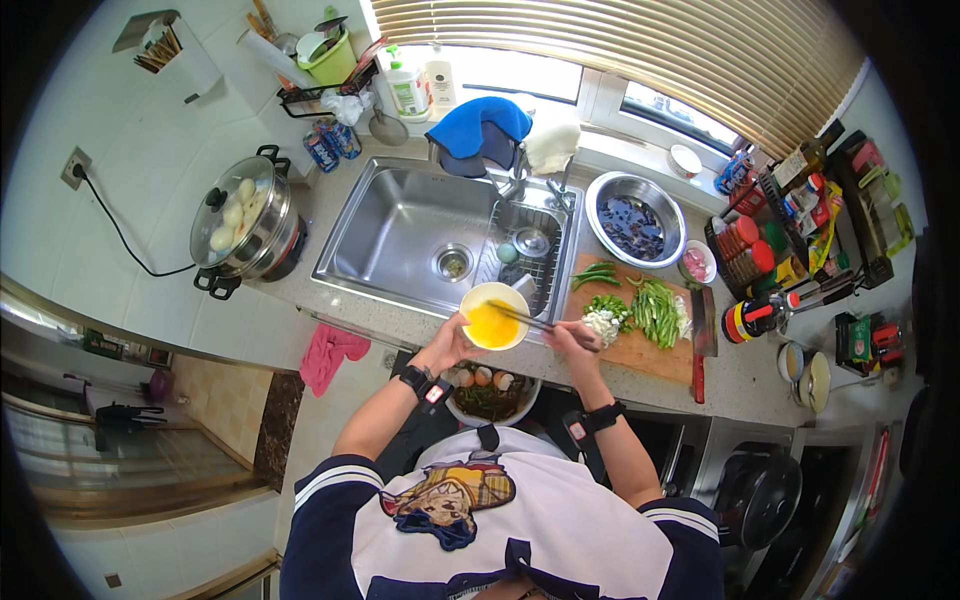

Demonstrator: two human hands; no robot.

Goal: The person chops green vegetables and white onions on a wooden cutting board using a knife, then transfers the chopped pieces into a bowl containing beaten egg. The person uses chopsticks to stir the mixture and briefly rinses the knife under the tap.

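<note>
My left hand (454,339) grips the side of a white bowl (516,292) at the front edge of the sink. Yellow beaten egg (491,328) fills the lower part of the bowl. In my right hand (576,341) is a pair of dark chopsticks (531,321), their tips dipped in the egg. To the right lies a wooden cutting board (652,365) bearing whole green chillies (596,274), sliced green peppers (654,311), chopped scallion or pepper (609,309) and chopped white pieces (602,327). A cleaver (703,322) with a red handle rests along the board's right side.
Behind the bowl is a steel sink (397,225) with a wire rack. A steel basin (637,225) holds dark pieces in water; a small bowl of meat (696,262) stands beside it. A steamer (244,225) occupies the left counter. Below sits a scrap bin (491,401) with eggshells.
</note>
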